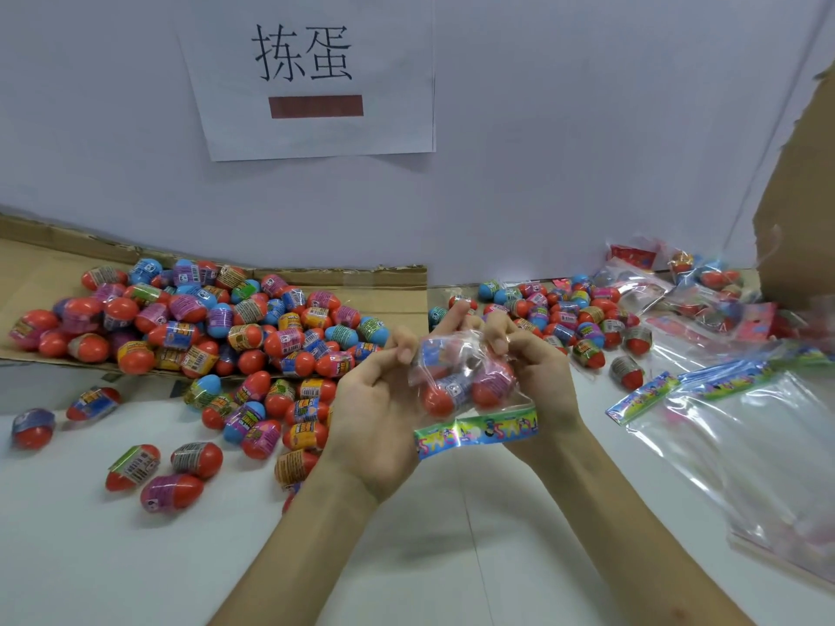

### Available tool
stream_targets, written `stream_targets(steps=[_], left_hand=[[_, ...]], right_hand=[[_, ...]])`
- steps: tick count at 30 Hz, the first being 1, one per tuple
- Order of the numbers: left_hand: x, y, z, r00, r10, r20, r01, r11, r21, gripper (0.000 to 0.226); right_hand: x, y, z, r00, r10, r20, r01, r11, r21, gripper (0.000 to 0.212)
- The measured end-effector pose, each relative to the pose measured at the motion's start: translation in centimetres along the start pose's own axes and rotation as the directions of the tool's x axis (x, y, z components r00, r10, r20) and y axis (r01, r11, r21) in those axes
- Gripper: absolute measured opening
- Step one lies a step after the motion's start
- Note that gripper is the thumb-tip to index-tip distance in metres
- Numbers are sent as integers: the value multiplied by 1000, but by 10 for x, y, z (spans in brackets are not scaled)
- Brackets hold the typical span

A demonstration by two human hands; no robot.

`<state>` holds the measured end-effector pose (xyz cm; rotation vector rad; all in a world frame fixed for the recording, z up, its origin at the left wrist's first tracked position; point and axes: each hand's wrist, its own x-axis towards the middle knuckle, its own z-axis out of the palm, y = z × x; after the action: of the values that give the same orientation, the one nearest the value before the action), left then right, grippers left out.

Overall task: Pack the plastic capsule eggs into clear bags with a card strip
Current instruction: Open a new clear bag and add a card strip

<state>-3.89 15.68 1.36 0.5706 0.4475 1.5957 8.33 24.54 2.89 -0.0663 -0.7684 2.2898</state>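
At the middle of the table, the left hand [384, 399] and right hand [537, 377] both pinch the far end of a clear bag [461, 354] with curled fingers. Inside it lie a few eggs [445, 395], and its card strip [474, 433] hangs at the 6 o'clock end. A heap of eggs [203, 323] lies on cardboard [45, 273] at 10 o'clock. Empty bags [745, 445] lie at 4 o'clock, filled bags [677, 291] at 2 o'clock.

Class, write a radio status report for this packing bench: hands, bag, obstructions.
Left hand, right hand both grip bag. Bag holds eggs, card strip at near end. Nothing blocking; loose eggs lie left and beyond.
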Motion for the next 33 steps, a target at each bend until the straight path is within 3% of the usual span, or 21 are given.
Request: stream_targets(steps=[2, 4, 5, 7, 8, 10, 12, 14, 16, 18, 20, 21, 22, 23, 25, 26, 29, 31, 33], left_hand=[[0, 1, 2, 999, -30, -11, 29, 998, -59, 23], [1, 2, 4, 997, -67, -26, 66, 997, -51, 41], [1, 1, 6, 997, -71, -42, 71, 997, 6, 51], [1, 0, 9, 998, -33, -44, 37, 994, 102, 32], [0, -1, 8, 999, -15, -49, 21, 993, 113, 29], [0, 1, 6, 999, 0, -39, 3, 997, 79, 48], [-1, 4, 4, 1000, 11, -6, -11, 999, 43, 68], [-4, 6, 4, 1000, 28, 15, -28, 999, 34, 76], [-5, 8, 4, 999, 45, 13, -45, 999, 19, 63], [-7, 11, 5, 997, 72, -17, -72, 997, 13, 46], [-8, 16, 6, 994, 99, -36, -99, 995, 18, 36], [-7, 18, 6, 993, 111, -45, -109, 993, 37, 35], [-5, 20, 5, 990, 129, -56, -126, 990, 61, 34], [-4, 21, 5, 986, 150, -72, -144, 986, 83, 32], [-1, 23, 4, 978, 176, -108, -164, 980, 108, 25], [1, 23, 4, 974, 185, -131, -169, 978, 122, 24], [5, 24, 1, 956, 227, -184, -192, 963, 189, 19], [5, 24, 0, 951, 244, -192, -200, 955, 220, 18], [4, 25, 0, 944, 245, -221, -193, 954, 230, 35]], right_hand=[[-3, -1, -3, 1000, -1, 15, 1, 1000, -7, 27], [1, -5, -1, 1000, 6, 12, -4, 996, -92, 30], [4, -6, 2, 1000, 20, -22, -25, 977, -213, 36], [9, -9, 1, 993, 34, -113, -84, 873, -480, 60], [10, -9, -2, 995, 31, -95, -74, 868, -492, 52], [7, -8, -5, 999, 28, -24, -36, 919, -392, 22], [-2, -7, -8, 998, 58, 29, -46, 950, -308, 12], [-4, -7, -8, 990, 85, 112, -55, 968, -245, 15], [-4, -9, -7, 977, 109, 184, -77, 982, -170, 24], [-6, -10, -10, 981, 113, 160, -91, 986, -138, 30], [-3, -11, -11, 995, 76, 67, -58, 968, -245, 47], [-1, -9, -13, 1000, 3, 13, 3, 918, -396, 57], [0, -8, -14, 990, -137, -29, 94, 801, -591, 64], [1, -6, -14, 951, -309, -29, 177, 616, -768, 70], [1, -5, -15, 851, -517, 96, 273, 280, -920, 77], [-1, -7, -13, 826, -539, 169, 323, 205, -924, 78], [-6, -6, -7, 877, -314, 363, 399, 56, -915, 86], [-8, 5, -5, 901, -167, 401, 397, -56, -916, 85], [-9, 14, -7, 908, -149, 392, 386, -68, -920, 82]])
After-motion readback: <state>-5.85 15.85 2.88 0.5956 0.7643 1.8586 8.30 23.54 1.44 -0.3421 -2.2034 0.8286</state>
